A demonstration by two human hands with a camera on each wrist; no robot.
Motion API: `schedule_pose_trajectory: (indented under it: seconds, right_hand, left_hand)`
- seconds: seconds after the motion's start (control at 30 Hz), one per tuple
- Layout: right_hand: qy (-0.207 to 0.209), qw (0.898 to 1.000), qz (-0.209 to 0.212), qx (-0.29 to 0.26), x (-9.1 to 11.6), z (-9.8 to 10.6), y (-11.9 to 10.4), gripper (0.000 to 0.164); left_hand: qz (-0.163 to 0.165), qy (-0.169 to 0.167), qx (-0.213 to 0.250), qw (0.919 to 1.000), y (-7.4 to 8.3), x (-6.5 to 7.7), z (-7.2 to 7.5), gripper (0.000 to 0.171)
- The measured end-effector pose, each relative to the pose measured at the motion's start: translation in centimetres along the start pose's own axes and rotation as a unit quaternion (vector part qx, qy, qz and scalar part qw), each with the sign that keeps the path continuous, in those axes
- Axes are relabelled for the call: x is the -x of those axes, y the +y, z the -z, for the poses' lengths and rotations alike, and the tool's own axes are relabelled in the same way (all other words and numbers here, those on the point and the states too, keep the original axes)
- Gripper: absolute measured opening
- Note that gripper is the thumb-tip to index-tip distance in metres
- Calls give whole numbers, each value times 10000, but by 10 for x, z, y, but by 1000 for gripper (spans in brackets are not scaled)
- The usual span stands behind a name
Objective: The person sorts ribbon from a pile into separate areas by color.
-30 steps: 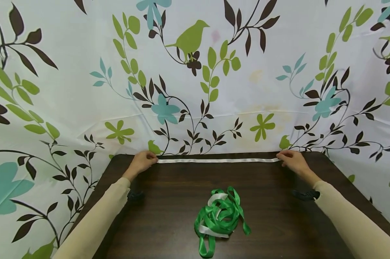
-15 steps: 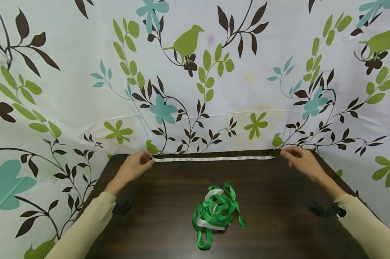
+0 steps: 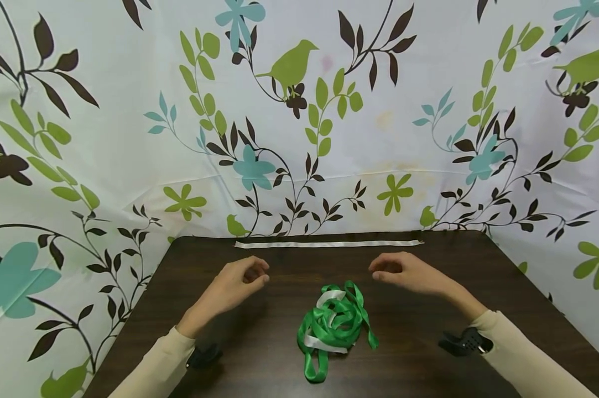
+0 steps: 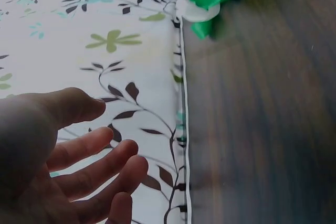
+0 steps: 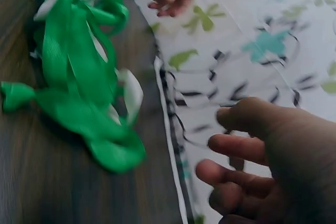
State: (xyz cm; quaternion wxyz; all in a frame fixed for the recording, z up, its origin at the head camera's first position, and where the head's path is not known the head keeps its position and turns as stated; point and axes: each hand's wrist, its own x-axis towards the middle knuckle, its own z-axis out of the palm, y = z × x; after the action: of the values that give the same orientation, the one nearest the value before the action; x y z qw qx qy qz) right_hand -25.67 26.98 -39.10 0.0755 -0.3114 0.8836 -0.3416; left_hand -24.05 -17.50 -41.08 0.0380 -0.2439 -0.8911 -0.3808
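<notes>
A white ribbon strip (image 3: 329, 244) lies straight along the far edge of the dark table. Nearer the front sits a tangled heap of green ribbon (image 3: 336, 326) with white ribbon pieces (image 3: 324, 344) mixed in. My left hand (image 3: 239, 279) is to the left of the heap, fingers loosely bent and nothing between them. To the heap's right and slightly behind it, my right hand (image 3: 404, 271) is likewise relaxed and holds nothing. The right wrist view shows the green ribbon close up, beside the loosely bent fingers (image 5: 231, 148). In the left wrist view the thumb (image 4: 79, 106) is apart from the fingers.
The dark wooden table (image 3: 404, 359) spans the front. A white cloth (image 3: 120, 155) printed with birds, leaves and flowers hangs behind and around it. A dark device is strapped under each forearm, such as the right wrist device (image 3: 465, 341).
Both hands have left the white ribbon's ends, the right one first, and come inward and nearer toward the green heap. The white ribbon stays lying at the far edge.
</notes>
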Motion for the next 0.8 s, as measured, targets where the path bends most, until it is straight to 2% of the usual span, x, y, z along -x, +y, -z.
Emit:
schedule_pose_trajectory:
  seconds: [0.2, 0.4, 0.63, 0.8]
  right_hand:
    - [-530, 9969, 524, 269, -27, -35, -6, 31]
    - [-624, 9940, 715, 539, -45, -62, -8, 29]
    - [-332, 9952, 732, 563, -48, -66, -6, 2]
    - [-209, 9960, 816, 298, -47, -54, -19, 4]
  left_hand:
    - [-17, -125, 32, 9999, 4, 3, -10, 14]
    - [-61, -316, 6, 9995, 3, 3, -17, 16]
    - [-45, -465, 6, 9989, 4, 2, -20, 18]
    - [-161, -579, 131, 9981, 4, -1, -24, 20]
